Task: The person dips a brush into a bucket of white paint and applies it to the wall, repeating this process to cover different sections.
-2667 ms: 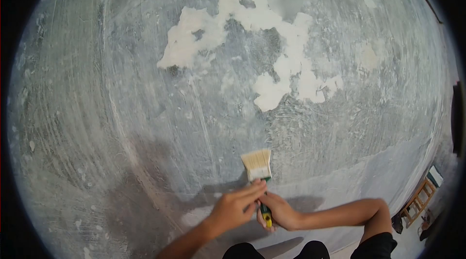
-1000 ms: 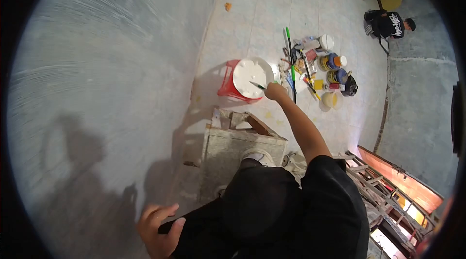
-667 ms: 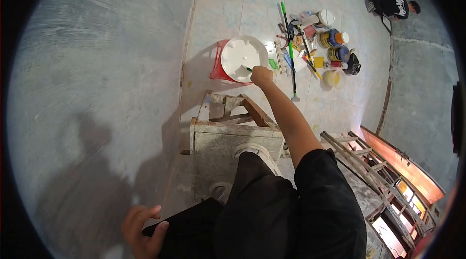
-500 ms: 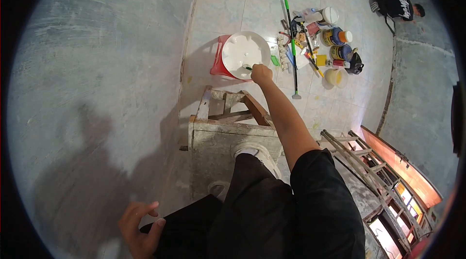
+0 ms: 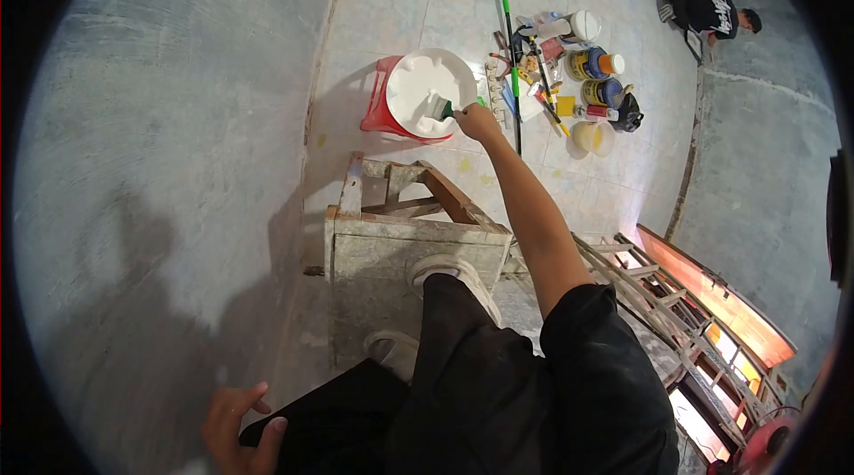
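Observation:
My right hand [image 5: 479,122] is closed around the handle of a paintbrush [image 5: 440,108] with a dark green ferrule or handle part and pale bristles. The brush is over a round white basin [image 5: 411,75] with white paint in it, and its bristles look white. Under the basin is a red plastic stool [image 5: 378,110]. Low at the left, my left hand [image 5: 238,429] hangs beside my dark trousers, its fingers apart and holding nothing. My shoe [image 5: 455,277] rests on a worn wooden step or bench [image 5: 378,248] below the basin.
To the right of the basin lie a green-and-black pole [image 5: 514,75], several tools and paint tubs [image 5: 587,63]. A wooden ladder [image 5: 663,297] leans at lower right. Another person [image 5: 712,12] crouches by the far wall. A grey wall [image 5: 196,119] runs close along my left.
The brush has come up from the basin, so more of it shows, bristles included. My view has shifted slightly, moving the basin and tools left.

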Motion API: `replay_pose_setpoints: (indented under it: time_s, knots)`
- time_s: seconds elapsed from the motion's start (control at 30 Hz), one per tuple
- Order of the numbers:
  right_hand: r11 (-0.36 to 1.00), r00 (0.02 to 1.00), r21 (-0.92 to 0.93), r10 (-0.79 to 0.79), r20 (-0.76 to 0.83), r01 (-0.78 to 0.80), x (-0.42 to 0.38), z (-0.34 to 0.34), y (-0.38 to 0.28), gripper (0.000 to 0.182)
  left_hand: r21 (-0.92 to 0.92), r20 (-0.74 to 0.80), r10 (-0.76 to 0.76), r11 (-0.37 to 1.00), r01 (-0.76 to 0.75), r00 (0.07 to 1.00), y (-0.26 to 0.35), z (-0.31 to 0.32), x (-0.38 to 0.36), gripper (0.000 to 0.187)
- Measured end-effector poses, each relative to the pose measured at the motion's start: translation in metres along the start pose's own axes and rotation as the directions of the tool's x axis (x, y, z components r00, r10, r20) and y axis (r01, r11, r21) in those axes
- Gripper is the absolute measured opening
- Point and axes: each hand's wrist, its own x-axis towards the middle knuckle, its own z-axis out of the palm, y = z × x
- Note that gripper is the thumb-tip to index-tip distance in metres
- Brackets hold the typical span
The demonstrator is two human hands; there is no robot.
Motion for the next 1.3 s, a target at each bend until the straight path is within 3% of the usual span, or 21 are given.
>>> replay_pose_setpoints:
  time_s: [0.23,0.3,0.33,0.37,0.43,0.5,0.57,0.73,0.77,0.83,0.9,0.97,1.3]
  knots:
    - [0.974,0.995,0.204,0.091,0.044,-0.098,0.021,0.070,0.017,0.054,-0.038,0.018,-0.037,0.999,0.037,0.999,0.001,0.004,0.001,0.042]
    - [0.902,0.964,0.347,0.218,0.150,-0.258,0.006,0.065,0.006,0.054,-0.046,0.039,-0.059,0.997,0.060,0.998,0.005,0.000,0.000,0.042]
    - [0.964,0.990,0.230,0.142,-0.025,-0.133,0.031,0.099,0.031,0.045,-0.056,0.065,-0.116,0.991,0.120,0.991,0.015,-0.006,0.001,0.038]
    - [0.963,0.989,0.232,0.143,-0.021,-0.135,0.024,0.097,0.030,0.045,-0.066,0.089,-0.170,0.982,0.176,0.981,0.019,-0.009,0.001,0.034]
    - [0.980,0.991,0.195,0.058,-0.121,-0.033,0.008,0.087,0.027,0.043,-0.054,0.101,-0.142,0.987,0.148,0.985,0.013,-0.010,-0.002,0.034]
    - [0.979,0.992,0.199,0.058,-0.108,-0.036,-0.007,0.073,0.023,0.042,-0.046,0.108,-0.114,0.992,0.119,0.988,0.005,-0.005,-0.006,0.034]
    - [0.978,0.994,0.204,0.057,-0.094,-0.037,-0.019,0.063,0.021,0.041,-0.047,0.021,-0.058,0.997,0.059,0.998,-0.003,0.007,-0.009,0.043]
    - [0.994,0.983,-0.010,-0.111,-0.144,0.110,-0.051,0.033,-0.002,0.036,-0.022,0.021,-0.081,0.996,0.082,0.996,0.001,0.009,-0.011,0.046]
    - [0.994,0.983,-0.008,-0.110,-0.144,0.110,-0.054,0.032,-0.009,0.036,-0.018,0.023,-0.083,0.996,0.084,0.996,0.003,0.008,-0.011,0.047]
    - [0.942,0.970,-0.272,-0.228,-0.083,0.198,-0.057,0.028,-0.025,0.031,-0.026,0.072,-0.096,0.995,0.098,0.993,0.011,-0.001,-0.008,0.040]
    - [0.904,0.958,-0.349,-0.281,-0.047,0.248,-0.063,0.029,-0.039,0.025,-0.037,0.122,-0.108,0.993,0.113,0.987,0.015,-0.002,-0.005,0.033]
    - [0.786,0.894,-0.465,-0.447,0.027,0.407,-0.063,0.040,-0.043,0.022,-0.033,0.093,-0.104,0.994,0.107,0.990,0.017,-0.002,-0.005,0.034]
    - [0.815,0.927,-0.443,-0.346,0.143,0.373,-0.057,0.017,-0.070,0.021,-0.063,0.112,-0.112,0.991,0.120,0.987,0.011,-0.004,-0.008,0.035]
